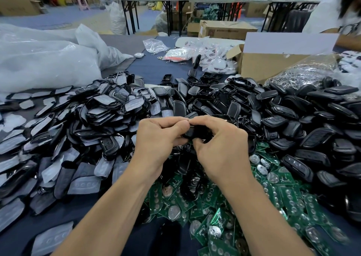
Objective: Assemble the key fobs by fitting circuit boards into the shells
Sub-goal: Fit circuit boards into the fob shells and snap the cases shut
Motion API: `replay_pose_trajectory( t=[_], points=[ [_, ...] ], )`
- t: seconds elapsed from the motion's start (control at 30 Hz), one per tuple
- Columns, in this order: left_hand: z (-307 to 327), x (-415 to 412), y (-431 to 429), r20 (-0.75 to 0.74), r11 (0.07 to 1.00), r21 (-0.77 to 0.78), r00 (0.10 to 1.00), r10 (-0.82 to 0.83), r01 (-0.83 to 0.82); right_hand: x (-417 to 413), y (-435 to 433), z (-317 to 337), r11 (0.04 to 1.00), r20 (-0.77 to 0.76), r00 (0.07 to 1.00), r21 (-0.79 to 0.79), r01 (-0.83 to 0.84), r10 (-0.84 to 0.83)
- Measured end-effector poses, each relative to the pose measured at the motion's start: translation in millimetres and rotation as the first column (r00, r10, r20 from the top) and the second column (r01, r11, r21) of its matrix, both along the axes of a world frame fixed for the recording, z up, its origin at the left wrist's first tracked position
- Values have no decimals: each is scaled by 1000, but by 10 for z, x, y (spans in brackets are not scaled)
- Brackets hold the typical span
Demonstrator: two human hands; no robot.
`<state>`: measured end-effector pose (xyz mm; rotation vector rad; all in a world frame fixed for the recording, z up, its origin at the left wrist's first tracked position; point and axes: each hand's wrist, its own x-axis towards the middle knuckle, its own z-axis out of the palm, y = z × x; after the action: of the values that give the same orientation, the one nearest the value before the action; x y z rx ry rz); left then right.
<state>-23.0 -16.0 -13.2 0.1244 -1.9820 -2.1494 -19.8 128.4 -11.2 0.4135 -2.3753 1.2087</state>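
Both my hands meet over the middle of the table and grip one black key fob shell [192,132]. My left hand [160,138] curls round its left end, thumb on top. My right hand [218,144] pinches its right end from above and below. Most of the shell is hidden by my fingers, and I cannot tell whether a board sits inside it. Under my wrists lies a heap of green circuit boards [214,201] with round coin cells. Black shell halves [293,122] are piled to the right and behind.
Grey rubber button pads mixed with black frames [82,130] cover the left side. White plastic bags [43,60] lie far left. An open cardboard box [273,60] and bagged white parts [211,56] stand at the back. Another person [336,11] sits at the far right.
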Motion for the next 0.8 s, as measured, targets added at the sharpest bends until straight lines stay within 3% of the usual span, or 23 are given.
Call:
replay_pose_trajectory(
  t=[0.2,0.37,0.53,0.67,0.8],
  points=[
    [4,-26,-51,-93,998,-62,995,20,-25,-160,138,21,927,343,919,-369,-59,195],
    [-16,-8,-54,-110,990,-141,994,-27,11,-165,173,23,880,351,909,-473,-34,224],
    [-18,-11,-62,-83,986,-167,996,-28,14,-144,172,47,895,351,915,-446,-23,198],
    [-27,-2,-65,-167,930,-365,985,-31,-32,-134,172,72,955,362,913,-286,-82,187],
    [-31,20,-69,-193,908,-417,981,-30,-54,-122,191,90,949,382,910,-314,-35,160]
  ],
)
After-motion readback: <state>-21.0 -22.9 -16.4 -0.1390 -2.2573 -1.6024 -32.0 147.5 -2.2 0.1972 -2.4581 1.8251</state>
